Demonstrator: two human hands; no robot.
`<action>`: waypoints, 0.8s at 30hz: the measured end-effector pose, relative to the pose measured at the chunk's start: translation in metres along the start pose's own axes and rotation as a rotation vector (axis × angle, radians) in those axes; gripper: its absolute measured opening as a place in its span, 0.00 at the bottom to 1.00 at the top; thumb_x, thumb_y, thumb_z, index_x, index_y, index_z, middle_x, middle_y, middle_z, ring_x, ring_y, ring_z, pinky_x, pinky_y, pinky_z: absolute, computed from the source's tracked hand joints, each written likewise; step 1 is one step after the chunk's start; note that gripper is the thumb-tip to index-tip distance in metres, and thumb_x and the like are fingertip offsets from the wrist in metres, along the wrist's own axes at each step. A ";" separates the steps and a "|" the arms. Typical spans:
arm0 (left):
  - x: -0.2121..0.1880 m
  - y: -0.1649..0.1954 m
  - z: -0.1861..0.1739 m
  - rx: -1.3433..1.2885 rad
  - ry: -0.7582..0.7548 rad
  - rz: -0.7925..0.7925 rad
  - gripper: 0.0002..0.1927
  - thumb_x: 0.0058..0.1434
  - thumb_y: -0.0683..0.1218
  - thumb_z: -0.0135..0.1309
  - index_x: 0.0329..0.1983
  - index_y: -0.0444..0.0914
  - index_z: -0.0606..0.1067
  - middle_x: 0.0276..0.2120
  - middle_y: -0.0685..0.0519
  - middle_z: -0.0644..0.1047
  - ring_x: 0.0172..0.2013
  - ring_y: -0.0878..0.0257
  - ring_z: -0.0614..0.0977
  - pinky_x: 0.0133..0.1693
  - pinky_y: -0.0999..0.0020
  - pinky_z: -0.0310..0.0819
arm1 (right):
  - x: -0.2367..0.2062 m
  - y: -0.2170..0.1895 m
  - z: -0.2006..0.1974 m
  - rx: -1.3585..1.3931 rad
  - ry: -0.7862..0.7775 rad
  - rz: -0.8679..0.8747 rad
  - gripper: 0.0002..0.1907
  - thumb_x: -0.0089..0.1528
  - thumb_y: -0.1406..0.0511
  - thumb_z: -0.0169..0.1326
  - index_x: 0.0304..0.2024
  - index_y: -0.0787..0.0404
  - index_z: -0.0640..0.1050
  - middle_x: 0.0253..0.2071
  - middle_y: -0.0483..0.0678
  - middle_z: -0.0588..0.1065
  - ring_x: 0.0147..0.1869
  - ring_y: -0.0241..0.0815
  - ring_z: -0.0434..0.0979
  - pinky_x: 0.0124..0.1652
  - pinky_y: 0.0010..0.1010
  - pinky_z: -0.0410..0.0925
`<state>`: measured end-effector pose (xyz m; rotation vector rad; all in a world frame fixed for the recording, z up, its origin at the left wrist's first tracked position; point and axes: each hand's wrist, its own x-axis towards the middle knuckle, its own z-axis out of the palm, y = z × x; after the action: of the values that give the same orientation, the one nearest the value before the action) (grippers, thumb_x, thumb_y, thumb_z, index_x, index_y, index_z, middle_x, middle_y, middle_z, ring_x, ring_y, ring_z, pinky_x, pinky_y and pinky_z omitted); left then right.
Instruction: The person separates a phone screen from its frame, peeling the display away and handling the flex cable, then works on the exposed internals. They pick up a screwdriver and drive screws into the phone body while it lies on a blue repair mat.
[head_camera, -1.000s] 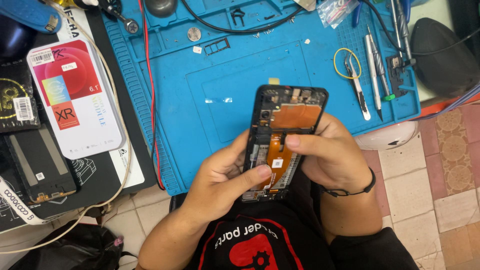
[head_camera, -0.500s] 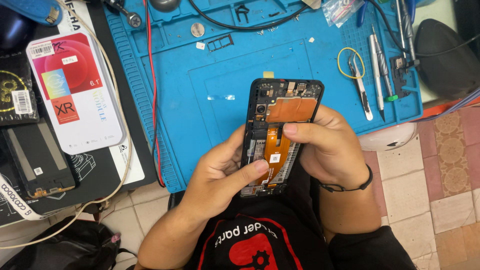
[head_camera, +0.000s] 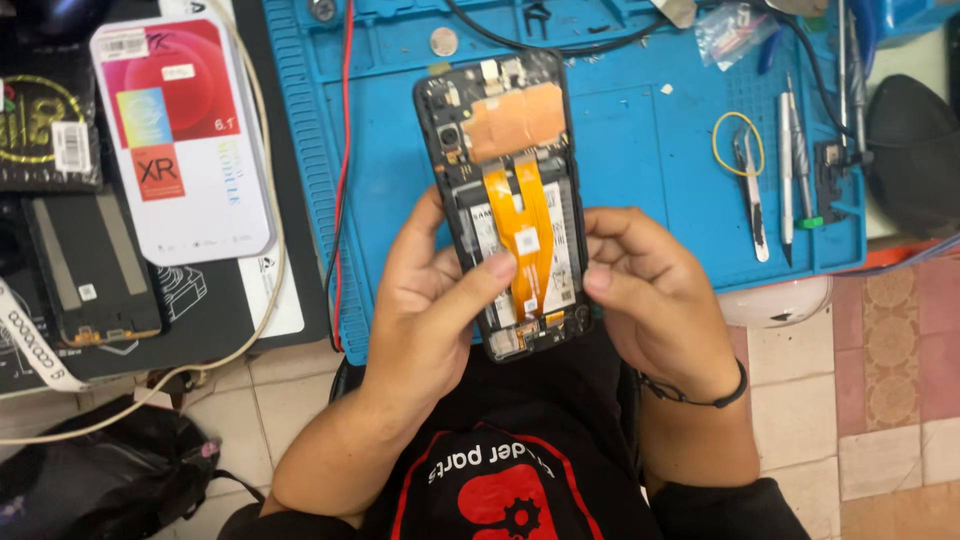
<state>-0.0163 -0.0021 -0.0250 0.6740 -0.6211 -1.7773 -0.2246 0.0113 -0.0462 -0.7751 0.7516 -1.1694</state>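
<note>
Both hands (head_camera: 440, 300) (head_camera: 650, 290) clasp a slim, glossy, apparently backless phone (head_camera: 505, 200).

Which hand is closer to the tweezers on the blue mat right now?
Right. The right hand grips the opened phone's right edge, below-left of the tweezers; the left hand holds the phone's far side, farther away.

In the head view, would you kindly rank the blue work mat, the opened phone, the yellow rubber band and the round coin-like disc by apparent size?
1. blue work mat
2. opened phone, held nearer the camera, so it looks somewhat enlarged
3. yellow rubber band
4. round coin-like disc
</note>
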 end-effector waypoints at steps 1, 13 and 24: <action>0.001 0.001 -0.001 0.002 0.014 0.015 0.33 0.70 0.34 0.52 0.76 0.32 0.56 0.55 0.43 0.77 0.54 0.59 0.81 0.57 0.63 0.77 | -0.001 0.000 0.002 -0.016 -0.014 0.012 0.23 0.68 0.72 0.56 0.64 0.73 0.69 0.56 0.58 0.76 0.60 0.45 0.77 0.62 0.37 0.70; -0.002 -0.002 -0.005 0.012 -0.017 0.026 0.31 0.73 0.35 0.52 0.77 0.32 0.57 0.53 0.43 0.78 0.53 0.60 0.81 0.56 0.64 0.78 | -0.006 0.006 0.014 -0.161 0.015 0.062 0.31 0.58 0.82 0.60 0.63 0.72 0.67 0.55 0.56 0.76 0.59 0.42 0.78 0.59 0.34 0.73; -0.002 -0.003 -0.004 0.156 -0.030 0.046 0.36 0.67 0.32 0.56 0.76 0.33 0.55 0.54 0.44 0.78 0.53 0.62 0.82 0.55 0.65 0.80 | -0.008 0.005 0.006 -0.165 -0.055 0.075 0.24 0.61 0.77 0.59 0.58 0.69 0.69 0.54 0.53 0.77 0.58 0.40 0.78 0.57 0.33 0.72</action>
<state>-0.0144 -0.0001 -0.0296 0.7338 -0.7964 -1.7111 -0.2189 0.0205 -0.0469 -0.9051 0.8316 -1.0236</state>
